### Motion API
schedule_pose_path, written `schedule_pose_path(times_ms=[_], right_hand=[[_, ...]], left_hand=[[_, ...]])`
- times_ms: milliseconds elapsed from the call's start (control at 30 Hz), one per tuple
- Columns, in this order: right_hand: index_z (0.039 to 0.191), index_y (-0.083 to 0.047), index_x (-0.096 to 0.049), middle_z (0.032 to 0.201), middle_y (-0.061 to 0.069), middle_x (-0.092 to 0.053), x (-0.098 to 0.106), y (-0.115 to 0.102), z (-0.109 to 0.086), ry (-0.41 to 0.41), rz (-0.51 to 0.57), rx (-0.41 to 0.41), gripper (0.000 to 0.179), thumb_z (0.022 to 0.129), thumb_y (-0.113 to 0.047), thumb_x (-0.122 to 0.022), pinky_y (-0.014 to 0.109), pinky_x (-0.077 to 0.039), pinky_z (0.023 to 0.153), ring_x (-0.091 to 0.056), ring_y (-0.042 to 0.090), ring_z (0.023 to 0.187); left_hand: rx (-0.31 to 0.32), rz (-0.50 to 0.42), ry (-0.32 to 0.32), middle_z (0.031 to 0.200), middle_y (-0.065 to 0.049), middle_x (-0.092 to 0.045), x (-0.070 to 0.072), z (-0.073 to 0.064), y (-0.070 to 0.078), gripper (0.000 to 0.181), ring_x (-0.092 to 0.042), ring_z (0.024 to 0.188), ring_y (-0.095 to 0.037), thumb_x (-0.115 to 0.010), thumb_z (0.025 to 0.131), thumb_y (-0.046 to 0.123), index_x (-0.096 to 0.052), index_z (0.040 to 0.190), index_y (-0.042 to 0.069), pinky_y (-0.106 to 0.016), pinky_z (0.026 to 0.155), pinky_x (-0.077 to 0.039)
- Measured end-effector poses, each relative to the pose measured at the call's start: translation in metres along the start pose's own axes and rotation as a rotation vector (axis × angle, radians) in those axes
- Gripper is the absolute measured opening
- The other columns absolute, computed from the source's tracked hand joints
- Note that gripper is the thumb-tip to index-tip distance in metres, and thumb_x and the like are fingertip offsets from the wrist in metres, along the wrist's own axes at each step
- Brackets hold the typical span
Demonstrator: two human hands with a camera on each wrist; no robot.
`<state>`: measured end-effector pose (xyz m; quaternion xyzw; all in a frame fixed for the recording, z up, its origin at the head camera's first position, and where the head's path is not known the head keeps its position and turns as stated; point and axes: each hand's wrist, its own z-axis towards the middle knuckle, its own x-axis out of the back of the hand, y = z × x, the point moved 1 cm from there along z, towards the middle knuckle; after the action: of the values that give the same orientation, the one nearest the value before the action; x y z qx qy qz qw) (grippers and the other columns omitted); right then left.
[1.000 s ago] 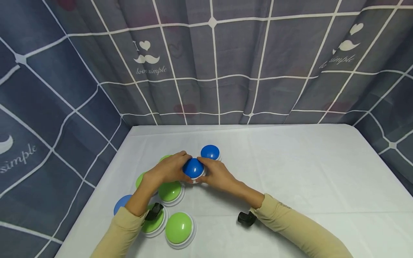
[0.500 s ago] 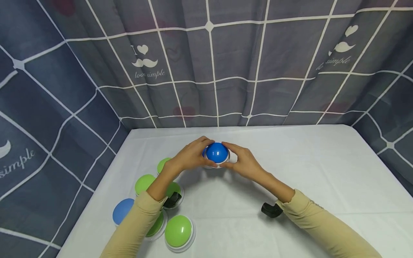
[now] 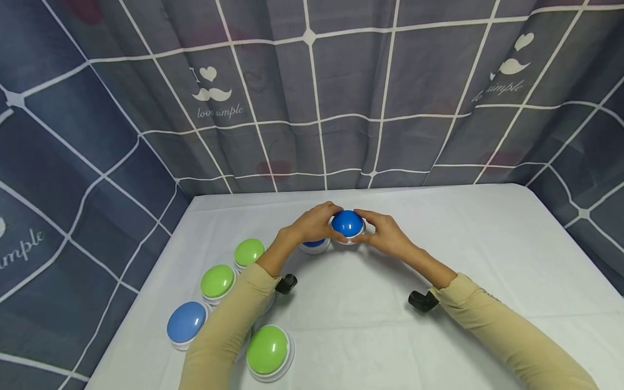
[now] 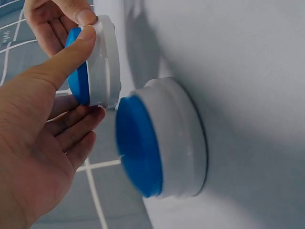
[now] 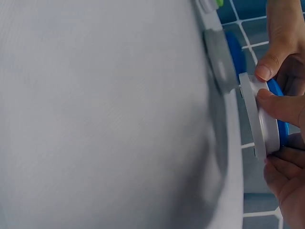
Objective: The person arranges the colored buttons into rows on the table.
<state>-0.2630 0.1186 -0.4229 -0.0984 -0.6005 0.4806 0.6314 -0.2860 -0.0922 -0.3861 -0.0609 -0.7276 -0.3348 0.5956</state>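
Both hands hold one blue dome push button (image 3: 348,223) with a white base, between them near the far part of the table. My left hand (image 3: 317,223) grips its left side, thumb on the white base in the left wrist view. My right hand (image 3: 385,234) grips the opposite side, its thumb (image 5: 279,106) on the base. In the wrist views the button is off the white cloth, with a shadow beside it. A second blue button (image 4: 138,145) sits on the cloth just left of it, partly hidden by my left hand in the head view.
Green buttons stand on the left of the white-clothed table (image 3: 370,336): one at the back (image 3: 249,252), one further forward (image 3: 217,281), one near the front (image 3: 267,350). A lighter blue button (image 3: 187,323) is at far left. My left sleeve covers others. A grey checked curtain (image 3: 351,135) encloses the table.
Both hands have carried the blue button rightward and away from the green ones, past the second blue button. The green buttons and the lighter blue one have stayed put.
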Motion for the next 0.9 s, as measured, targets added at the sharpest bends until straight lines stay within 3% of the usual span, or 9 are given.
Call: schedule_pose_path(times_ms=[267, 600, 733, 900], right_hand=[[0.137, 0.008, -0.052, 0.137, 0.024, -0.055, -0.007, 0.016, 0.000, -0.039, -0.027, 0.039, 0.069, 0.080, -0.014, -0.084, 0.053, -0.045, 0.100, -0.054, 0.042, 0.123], [0.139, 0.008, -0.050, 0.140, 0.025, -0.052, -0.012, 0.018, 0.002, -0.088, -0.034, 0.011, 0.070, 0.081, -0.013, -0.082, 0.053, -0.043, 0.102, -0.051, 0.043, 0.126], [0.142, 0.008, -0.045, 0.143, 0.025, -0.048, -0.011, 0.017, 0.001, -0.085, -0.066, 0.014, 0.076, 0.081, -0.016, -0.083, 0.055, -0.038, 0.106, -0.047, 0.043, 0.130], [0.146, 0.005, -0.042, 0.148, 0.023, -0.043, -0.008, 0.009, -0.003, -0.038, -0.091, 0.025, 0.084, 0.079, -0.022, -0.085, 0.055, -0.033, 0.110, -0.041, 0.041, 0.136]], left_hand=[[0.009, 0.060, -0.059, 0.130, -0.008, -0.058, -0.013, 0.009, -0.003, 0.078, -0.055, 0.118, -0.022, -0.083, 0.079, 0.045, -0.054, 0.138, 0.004, -0.043, 0.100, -0.047], [0.047, 0.100, -0.067, 0.132, -0.008, -0.056, -0.018, 0.009, -0.004, 0.081, -0.056, 0.119, -0.022, -0.082, 0.079, 0.048, -0.053, 0.140, 0.005, -0.041, 0.100, -0.047], [0.083, 0.129, -0.051, 0.138, -0.009, -0.053, -0.010, 0.000, -0.001, 0.084, -0.053, 0.125, -0.023, -0.080, 0.080, 0.051, -0.050, 0.143, 0.005, -0.042, 0.102, -0.046], [0.097, 0.151, 0.010, 0.139, -0.010, -0.053, 0.008, -0.023, 0.005, 0.084, -0.053, 0.126, -0.023, -0.079, 0.080, 0.051, -0.050, 0.143, 0.004, -0.042, 0.102, -0.046]])
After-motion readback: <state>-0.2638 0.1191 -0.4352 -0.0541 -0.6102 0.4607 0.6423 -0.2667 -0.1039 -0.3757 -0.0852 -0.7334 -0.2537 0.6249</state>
